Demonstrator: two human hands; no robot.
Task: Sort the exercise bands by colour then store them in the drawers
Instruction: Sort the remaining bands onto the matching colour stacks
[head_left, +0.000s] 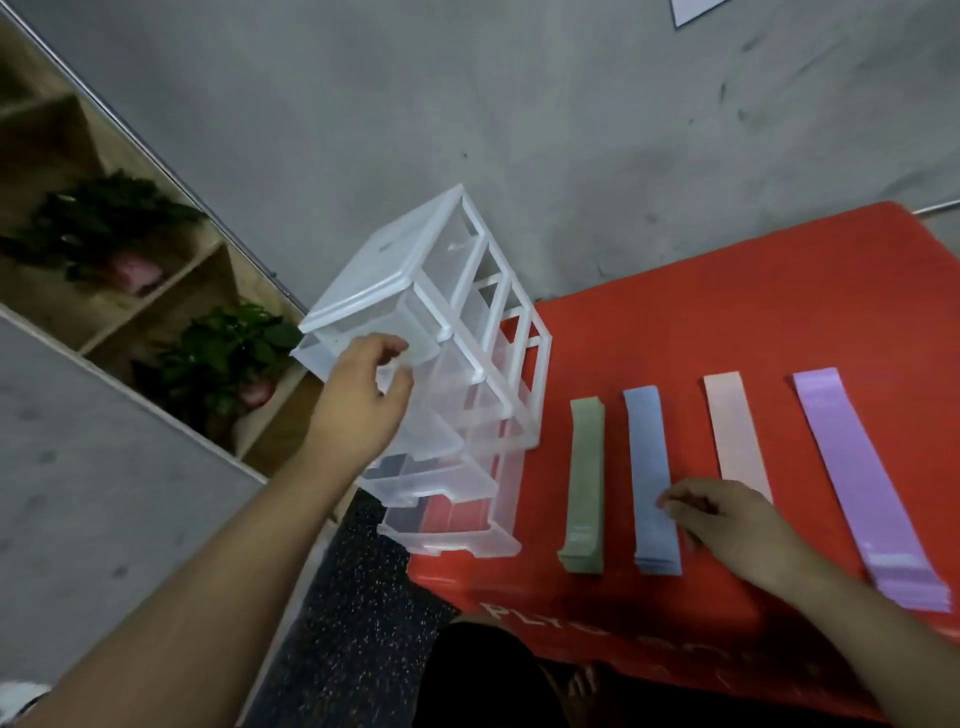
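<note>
A clear plastic drawer unit with a white frame stands at the left end of the red surface, its drawers pulled out in steps. My left hand has its fingers curled at the front of the top drawer. To the right lie four sorted stacks of bands: green, blue, pink and purple. My right hand rests with its fingertips on the blue stack, covering the near end of the pink one.
A grey wall rises behind the red surface. On the left, a wooden shelf holds two potted plants. Dark speckled floor shows below the drawer unit, near the red surface's front edge.
</note>
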